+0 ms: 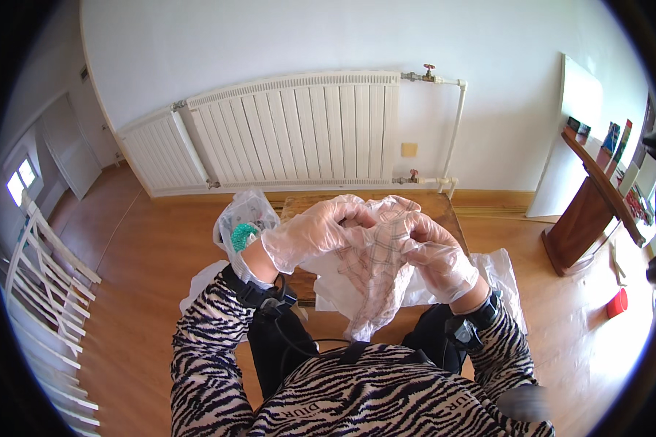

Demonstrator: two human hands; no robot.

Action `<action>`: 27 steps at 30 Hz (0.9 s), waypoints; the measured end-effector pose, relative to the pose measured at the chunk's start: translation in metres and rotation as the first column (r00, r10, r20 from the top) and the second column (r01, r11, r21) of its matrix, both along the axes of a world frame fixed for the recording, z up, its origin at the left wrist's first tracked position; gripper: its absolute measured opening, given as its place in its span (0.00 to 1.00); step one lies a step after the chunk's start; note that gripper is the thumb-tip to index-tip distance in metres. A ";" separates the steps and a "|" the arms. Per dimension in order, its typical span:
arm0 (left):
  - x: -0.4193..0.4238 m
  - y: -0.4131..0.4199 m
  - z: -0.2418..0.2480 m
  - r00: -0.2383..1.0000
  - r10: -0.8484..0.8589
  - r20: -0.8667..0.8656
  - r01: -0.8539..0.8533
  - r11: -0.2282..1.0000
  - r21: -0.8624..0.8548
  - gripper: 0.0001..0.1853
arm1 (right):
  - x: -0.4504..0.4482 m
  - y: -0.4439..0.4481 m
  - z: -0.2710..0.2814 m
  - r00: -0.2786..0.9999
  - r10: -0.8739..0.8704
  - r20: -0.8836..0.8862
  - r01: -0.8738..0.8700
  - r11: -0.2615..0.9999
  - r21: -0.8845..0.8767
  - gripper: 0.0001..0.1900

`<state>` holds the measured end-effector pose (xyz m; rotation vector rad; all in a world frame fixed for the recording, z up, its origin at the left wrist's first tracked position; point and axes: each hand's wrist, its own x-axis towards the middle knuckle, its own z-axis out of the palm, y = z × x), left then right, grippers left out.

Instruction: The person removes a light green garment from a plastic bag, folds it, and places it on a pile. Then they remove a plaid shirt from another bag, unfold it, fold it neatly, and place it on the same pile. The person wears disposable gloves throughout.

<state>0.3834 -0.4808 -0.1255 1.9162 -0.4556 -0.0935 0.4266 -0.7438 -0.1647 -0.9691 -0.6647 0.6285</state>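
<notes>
A thin pale pink plaid cloth (374, 262) hangs between my two hands over a low wooden table. My left hand (320, 226), in a clear plastic glove, pinches its upper left part. The upper right part is gripped by my right hand (437, 254), gloved the same way. The cloth is bunched and creased, its lower end dangling past the table's near edge. White plastic sheeting (500, 278) lies under and beside it. Just behind my left wrist stands a clear plastic bag (247, 210) with a green mesh item (244, 236) inside.
The worn wooden table (306, 205) stands before a white radiator (295, 131) with pipes and valves on the wall. At the left is a white wooden rack (49, 289). A dark wooden stand (577, 224) and a red container (616, 303) are at the right.
</notes>
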 end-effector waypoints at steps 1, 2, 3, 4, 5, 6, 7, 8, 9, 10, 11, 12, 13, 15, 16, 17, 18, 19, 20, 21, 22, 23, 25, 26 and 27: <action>-0.002 -0.001 0.000 0.999 0.005 -0.043 -0.006 1.000 -0.024 0.11 | 0.000 0.001 -0.001 1.000 -0.002 -0.002 0.002 1.000 -0.002 0.13; -0.001 -0.001 -0.001 0.996 0.009 -0.087 -0.013 0.999 -0.047 0.12 | 0.000 0.002 -0.001 1.000 -0.005 -0.008 0.005 1.000 0.004 0.12; -0.001 0.000 -0.001 0.995 -0.004 -0.100 -0.002 0.998 -0.065 0.11 | -0.001 0.001 0.000 1.000 -0.010 0.018 0.010 1.000 -0.013 0.15; 0.000 0.001 -0.002 0.994 -0.013 -0.112 0.004 0.997 -0.083 0.11 | -0.001 0.000 0.001 0.999 -0.012 0.043 0.013 1.000 -0.021 0.18; 0.001 0.003 -0.002 0.993 -0.007 -0.119 -0.002 0.997 -0.074 0.11 | -0.001 0.001 0.003 0.997 -0.014 0.074 0.017 0.999 -0.036 0.22; 0.001 0.006 -0.002 0.997 -0.032 -0.070 0.027 0.997 -0.074 0.11 | -0.002 -0.003 0.008 0.990 0.026 0.138 -0.009 0.992 -0.124 0.21; 0.001 0.008 -0.002 0.999 -0.048 -0.018 0.047 0.998 -0.048 0.11 | -0.004 -0.016 0.016 0.977 0.068 0.202 -0.022 0.975 -0.221 0.21; 0.001 0.010 0.000 0.998 -0.051 0.042 0.051 0.999 -0.002 0.11 | -0.005 -0.025 0.025 0.958 0.119 0.262 -0.030 0.948 -0.318 0.21; -0.001 0.010 0.000 0.996 -0.073 0.046 0.073 0.997 0.008 0.10 | -0.008 -0.028 0.029 0.923 0.119 0.367 -0.022 0.966 -0.258 0.23; -0.002 0.010 0.003 0.995 -0.083 0.053 0.081 0.996 0.036 0.10 | -0.009 -0.036 0.039 0.929 0.094 0.359 0.028 0.947 -0.320 0.17; -0.006 0.009 0.005 0.994 -0.090 0.068 0.085 0.993 0.079 0.09 | -0.012 -0.047 0.049 0.922 0.065 0.381 0.087 0.925 -0.369 0.11; -0.010 0.009 0.007 0.997 -0.071 0.014 0.070 0.996 0.052 0.09 | -0.014 -0.052 0.056 0.938 -0.023 0.345 0.156 0.920 -0.361 0.14; -0.014 0.007 0.010 0.998 -0.053 -0.028 0.055 0.997 0.046 0.08 | -0.015 -0.060 0.065 0.943 -0.061 0.328 0.186 0.912 -0.365 0.15; -0.019 0.004 0.017 0.996 -0.073 -0.041 0.075 0.995 0.057 0.06 | -0.007 -0.064 0.078 0.875 -0.166 0.454 0.352 0.862 -0.364 0.14; -0.022 0.003 0.021 0.994 -0.108 -0.016 0.109 0.991 0.077 0.06 | -0.003 -0.064 0.083 0.842 -0.187 0.506 0.394 0.853 -0.341 0.11; -0.022 0.002 0.025 0.988 -0.155 0.023 0.152 0.984 0.098 0.06 | 0.005 -0.058 0.083 0.818 -0.210 0.535 0.425 0.848 -0.317 0.10; -0.022 0.000 0.027 0.985 -0.170 0.008 0.168 0.980 0.108 0.05 | 0.014 -0.047 0.080 0.785 -0.219 0.580 0.426 0.870 -0.249 0.09; -0.024 0.000 0.030 0.981 -0.194 0.009 0.192 0.974 0.117 0.05 | 0.020 -0.034 0.075 0.741 -0.227 0.632 0.417 0.893 -0.168 0.09; -0.024 -0.001 0.032 0.976 -0.214 0.023 0.209 0.968 0.137 0.05 | 0.026 -0.022 0.069 0.701 -0.202 0.684 0.404 0.902 -0.148 0.10; -0.024 -0.001 0.032 0.975 -0.222 -0.003 0.220 0.967 0.126 0.06 | 0.032 -0.010 0.062 0.643 -0.175 0.745 0.386 0.915 -0.118 0.11; -0.024 -0.001 0.033 0.973 -0.229 -0.012 0.229 0.965 0.126 0.06 | 0.036 0.000 0.057 0.603 -0.142 0.785 0.411 0.898 -0.153 0.13; -0.025 0.000 0.033 0.972 -0.234 -0.020 0.235 0.964 0.126 0.06 | 0.035 0.008 0.051 0.659 -0.051 0.750 0.311 0.927 -0.210 0.18; -0.026 0.004 0.035 0.958 -0.286 -0.018 0.286 0.955 0.079 0.05 | 0.027 0.008 0.045 0.441 -0.034 0.897 0.300 0.947 -0.111 0.26; -0.028 0.006 0.035 0.948 -0.318 0.007 0.317 0.946 0.060 0.04 | 0.025 0.012 0.046 0.278 -0.080 0.957 0.286 0.958 -0.003 0.32; -0.028 0.008 0.035 0.956 -0.287 -0.054 0.290 0.955 0.061 0.04 | 0.021 0.013 0.047 0.259 -0.096 0.961 0.292 0.956 0.017 0.32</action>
